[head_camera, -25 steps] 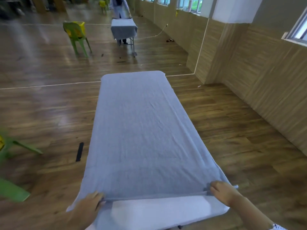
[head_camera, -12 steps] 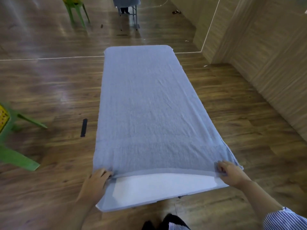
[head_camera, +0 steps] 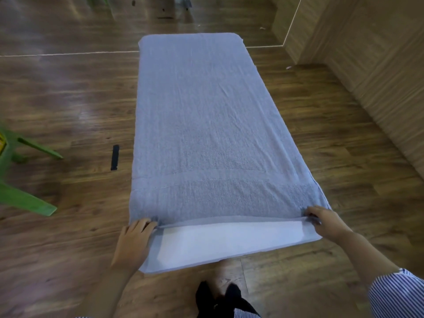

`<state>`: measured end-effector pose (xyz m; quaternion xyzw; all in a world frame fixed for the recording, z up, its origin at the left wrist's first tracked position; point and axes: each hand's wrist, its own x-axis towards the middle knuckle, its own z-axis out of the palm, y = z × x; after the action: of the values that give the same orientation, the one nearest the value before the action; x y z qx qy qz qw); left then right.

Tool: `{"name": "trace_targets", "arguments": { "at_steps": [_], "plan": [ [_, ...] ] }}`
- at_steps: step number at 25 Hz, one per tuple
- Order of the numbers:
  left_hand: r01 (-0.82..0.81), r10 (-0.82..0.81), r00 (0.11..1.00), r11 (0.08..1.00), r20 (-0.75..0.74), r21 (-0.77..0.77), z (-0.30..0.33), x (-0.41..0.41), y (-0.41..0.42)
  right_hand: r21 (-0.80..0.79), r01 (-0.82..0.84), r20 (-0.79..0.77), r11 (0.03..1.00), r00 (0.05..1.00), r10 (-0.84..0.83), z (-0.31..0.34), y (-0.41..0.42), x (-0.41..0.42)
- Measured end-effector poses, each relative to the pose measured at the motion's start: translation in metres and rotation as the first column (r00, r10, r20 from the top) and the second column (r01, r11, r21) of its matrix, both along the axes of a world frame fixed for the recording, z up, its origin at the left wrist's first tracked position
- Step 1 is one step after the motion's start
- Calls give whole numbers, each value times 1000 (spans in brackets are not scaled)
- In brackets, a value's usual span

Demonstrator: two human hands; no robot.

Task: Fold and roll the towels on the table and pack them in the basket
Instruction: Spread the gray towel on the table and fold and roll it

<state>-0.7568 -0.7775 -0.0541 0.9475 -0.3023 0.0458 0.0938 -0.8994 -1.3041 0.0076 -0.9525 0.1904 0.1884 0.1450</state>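
A large grey-blue towel [head_camera: 206,125] lies spread flat over a long white table [head_camera: 224,239], covering all but a bare strip at the near end. My left hand [head_camera: 133,243] grips the towel's near left corner at the table edge. My right hand [head_camera: 325,222] pinches the near right corner. The towel's near hem runs between the two hands. No basket is in view.
A green plastic chair [head_camera: 20,180] stands on the wooden floor at the left. A short black strip [head_camera: 114,157] lies on the floor beside the table. A wood-panelled wall [head_camera: 378,65] runs along the right. My dark shoes [head_camera: 218,297] show below the table's near end.
The view has tilted downward, bringing the table's near end and my feet into sight. Both hands stay on the towel's near corners, and the bare strip of table looks wider.
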Motion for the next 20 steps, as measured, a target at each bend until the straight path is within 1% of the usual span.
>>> {"name": "trace_targets", "arguments": {
  "at_steps": [3,7,10,13,16,20],
  "plan": [
    [-23,23,1000,1000,9,17,4,-6,-3,-2,11,-72,1000,997,-11,2,-6,8],
    [-79,79,997,997,15,-11,6,-10,-9,7,-2,-66,1000,998,2,3,-7,9],
    [-59,60,998,998,32,-23,10,-13,-14,38,-2,-25,999,1000,3,7,-5,4],
    [-30,30,999,1000,33,6,12,-14,-16,92,-48,8,995,999,47,10,-7,-3],
    [-97,97,995,995,23,10,13,-16,-20,116,-108,61,987,993,101,9,-14,-10],
    [-145,145,989,989,7,2,14,-26,-22,100,-164,122,981,981,151,9,-25,-17]
  ]
}}
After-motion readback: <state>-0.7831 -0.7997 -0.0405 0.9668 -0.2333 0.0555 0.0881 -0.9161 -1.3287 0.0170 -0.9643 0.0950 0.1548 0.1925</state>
